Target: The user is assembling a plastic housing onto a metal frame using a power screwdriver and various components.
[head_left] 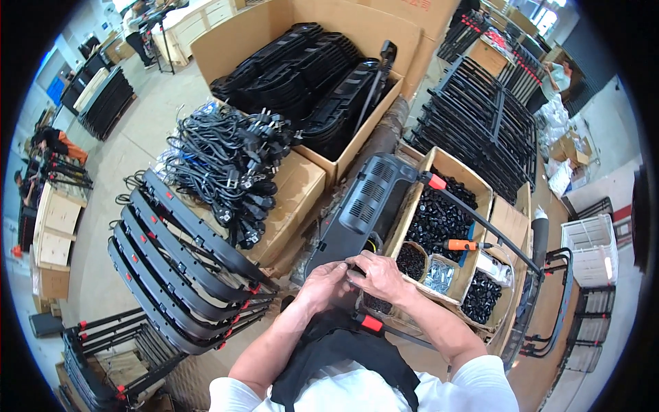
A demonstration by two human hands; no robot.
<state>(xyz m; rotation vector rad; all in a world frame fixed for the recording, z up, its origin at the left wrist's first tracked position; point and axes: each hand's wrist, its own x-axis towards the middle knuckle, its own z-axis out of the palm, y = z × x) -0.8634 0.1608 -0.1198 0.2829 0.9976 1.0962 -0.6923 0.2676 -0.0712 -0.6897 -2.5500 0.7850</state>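
In front of me lies a long dark-grey plastic housing (353, 213) with vent slots, set in a black tubular frame (508, 240) with red fittings. Over its near end, my left hand (325, 285) and my right hand (376, 276) come together, fingertips almost touching. Both hands are closed in a pinch; whatever small dark piece is between the fingers is too hidden to name. An orange power screwdriver (465, 244) rests to the right, on the wooden parts tray (489, 199) heaped with small black parts (439, 213). Silvery screws (439, 276) fill a compartment near my right forearm.
A pile of black power cords (223, 161) sits on a carton (302, 189) at the left. Behind it, a large carton (412, 38) holds black plastic covers (295, 62). Curved black housings (178, 275) stand in a row at left; black frames (480, 123) are stacked at right.
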